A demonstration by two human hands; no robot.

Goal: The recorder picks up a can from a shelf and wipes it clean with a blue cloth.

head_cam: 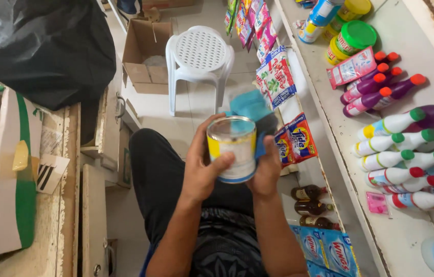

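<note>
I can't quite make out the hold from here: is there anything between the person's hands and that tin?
On the left, nothing: the left hand wraps the tin bare. On the right, a blue cloth lies between the right hand and the tin's far side, bunching up above the rim.

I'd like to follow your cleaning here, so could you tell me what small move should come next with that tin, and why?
Probably turn the tin a little in the left hand, since the right hand presses the blue cloth against only its far side.

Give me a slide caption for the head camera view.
Left hand holds a tin can; right hand presses a blue cloth against it.
</note>
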